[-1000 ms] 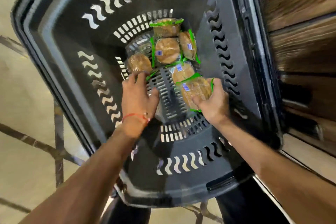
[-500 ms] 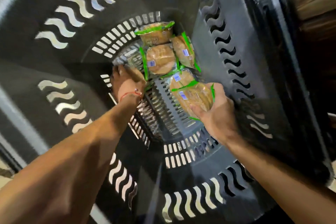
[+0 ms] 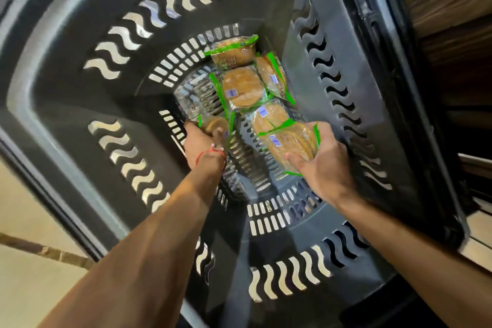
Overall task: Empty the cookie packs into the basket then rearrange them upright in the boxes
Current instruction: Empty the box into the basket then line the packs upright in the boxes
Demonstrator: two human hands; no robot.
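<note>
Since 1 second ago the left hand [image 3: 202, 142] has reached deeper, its fingers [image 3: 218, 134] curling round a clear green-edged cookie pack [image 3: 215, 123] in the dark slotted plastic basket [image 3: 359, 104]; the right hand [image 3: 323, 166] grips a second pack [image 3: 290, 142]. Best lift both straight, holding the edges.

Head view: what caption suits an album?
In a black basket, the left hand grips one cookie pack, the right hand another; more packs lie beyond.

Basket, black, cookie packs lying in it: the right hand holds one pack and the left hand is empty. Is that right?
Not quite. The head view shows the left hand is not empty: it grips the left pack. The rest stands: the right hand holds the right pack, and more packs lie in the black basket.
</note>
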